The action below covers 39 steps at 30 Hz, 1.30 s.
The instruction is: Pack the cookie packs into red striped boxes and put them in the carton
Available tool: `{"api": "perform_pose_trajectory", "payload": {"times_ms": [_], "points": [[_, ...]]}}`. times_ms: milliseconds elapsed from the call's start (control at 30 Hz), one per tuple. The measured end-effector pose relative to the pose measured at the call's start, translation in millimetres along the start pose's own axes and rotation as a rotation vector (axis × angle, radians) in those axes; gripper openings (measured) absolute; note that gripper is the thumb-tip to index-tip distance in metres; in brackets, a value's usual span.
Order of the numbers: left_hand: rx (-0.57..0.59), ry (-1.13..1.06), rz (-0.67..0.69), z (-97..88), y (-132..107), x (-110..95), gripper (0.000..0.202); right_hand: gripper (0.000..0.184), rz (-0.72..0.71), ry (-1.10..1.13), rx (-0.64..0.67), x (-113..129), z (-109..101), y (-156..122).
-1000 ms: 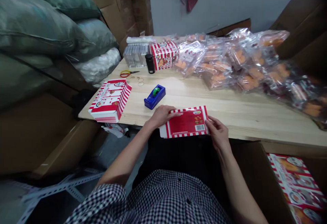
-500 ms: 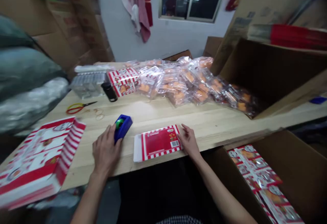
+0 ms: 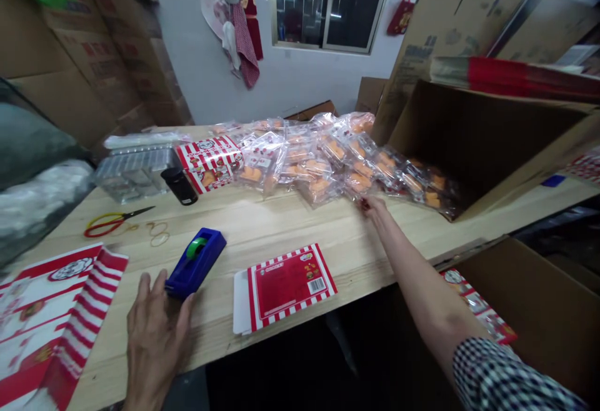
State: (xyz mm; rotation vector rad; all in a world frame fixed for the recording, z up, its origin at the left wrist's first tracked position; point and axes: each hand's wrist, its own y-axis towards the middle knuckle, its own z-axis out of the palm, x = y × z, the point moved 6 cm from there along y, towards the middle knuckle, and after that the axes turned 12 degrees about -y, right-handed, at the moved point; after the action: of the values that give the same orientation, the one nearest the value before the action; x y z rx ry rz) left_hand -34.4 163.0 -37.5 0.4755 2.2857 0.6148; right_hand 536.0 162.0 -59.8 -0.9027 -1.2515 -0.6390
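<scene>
The blue tape dispenser (image 3: 195, 262) sits on the wooden table (image 3: 290, 223) right at the fingertips of the left hand (image 3: 154, 336). That hand lies flat with its fingers spread, gripping nothing. The right hand (image 3: 372, 206) is stretched far out to the near edge of the heap of snack packets (image 3: 323, 164). Its fingers are at one packet, though I cannot tell whether they have closed on it. Between the two hands, near the table's edge, lies a flat red-and-white carton (image 3: 285, 286), touched by neither. Beyond the left hand are rubber bands (image 3: 158, 233) and scissors (image 3: 112, 222), and outside it a stack of flat cartons (image 3: 51, 311).
</scene>
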Motion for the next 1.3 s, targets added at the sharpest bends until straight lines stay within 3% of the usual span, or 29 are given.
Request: {"api": "perform_pose_trajectory", "payload": {"times_ms": [133,233,367,467,533,633,767,900,1033,1100,1167,1233,1300], "points": [[0.011,-0.021,-0.014,-6.2,-9,-10,0.065,0.034,0.089,0.059,-0.058,-20,-18,-20],[0.037,-0.072,0.012,2.2,-12,-26,0.052,0.028,0.072,0.156,-0.054,-27,-31,-47],[0.142,-0.169,0.099,23.0,-18,-51,0.039,0.003,-0.03,0.33,0.047,0,-41,-74],[0.203,-0.241,0.136,33.2,-25,-64,0.034,0.011,-0.113,0.411,0.137,26,-48,-95],[0.218,-0.277,0.121,37.1,-30,-70,0.033,0.019,-0.14,0.403,0.224,29,-47,-116],[0.252,-0.334,0.09,44.2,-36,-81,0.031,0.032,-0.102,0.307,0.375,1,-35,-157],[0.289,-0.37,0.108,53.5,-38,-102,0.031,0.033,0.007,0.203,0.482,-58,-19,-208],[0.38,-0.301,0.225,68.3,-23,-143,0.055,0.03,0.06,0.187,0.521,-81,-18,-229],[0.517,-0.21,0.483,101.4,5,-201,0.075,0.03,0.044,0.205,0.532,-65,-24,-227],[0.565,-0.198,0.602,122.7,20,-225,0.068,0.03,0.032,0.202,0.544,-55,-28,-225],[0.607,-0.223,0.647,144.5,34,-240,0.047,0.031,0.028,0.207,0.539,-52,-31,-225],[0.631,-0.258,0.569,164.1,49,-243,0.024,0.029,0.027,0.239,0.497,-54,-35,-224],[0.613,-0.273,0.44,177.7,64,-239,0.015,0.029,0.036,0.276,0.441,-60,-37,-222]]}}
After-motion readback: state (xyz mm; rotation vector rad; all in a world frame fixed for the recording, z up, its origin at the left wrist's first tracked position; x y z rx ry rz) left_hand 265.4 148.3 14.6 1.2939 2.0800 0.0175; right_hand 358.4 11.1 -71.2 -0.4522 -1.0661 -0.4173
